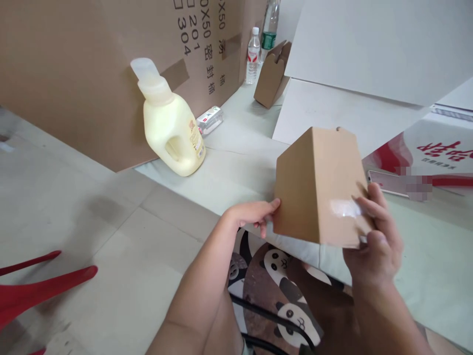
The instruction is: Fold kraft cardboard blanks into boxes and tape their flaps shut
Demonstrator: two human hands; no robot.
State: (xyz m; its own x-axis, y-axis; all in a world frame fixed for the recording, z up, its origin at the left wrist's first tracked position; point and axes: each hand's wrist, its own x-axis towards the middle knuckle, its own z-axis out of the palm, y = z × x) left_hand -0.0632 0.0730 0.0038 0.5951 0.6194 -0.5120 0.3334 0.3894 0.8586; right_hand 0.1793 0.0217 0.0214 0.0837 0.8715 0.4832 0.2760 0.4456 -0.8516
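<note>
Between my hands is a small brown cardboard box (295, 192), held tilted above the near edge of the table (236, 172). My left hand (260, 217) grips its lower left corner, with the thumb on the side and the other fingers partly hidden beneath. My right hand (377, 236) holds the lower right side, fingers curled against the face that bears a shiny strip of clear tape (346, 208). What is inside the box does not show.
A pale yellow detergent jug (157, 123) stands left, before a large carton (92, 64). Farther back are a small water bottle (253, 56) and another folded cardboard box (271, 76). White panels (369, 49) stand behind; a phone (391, 183) lies right. Red stool legs (48, 291) show lower left.
</note>
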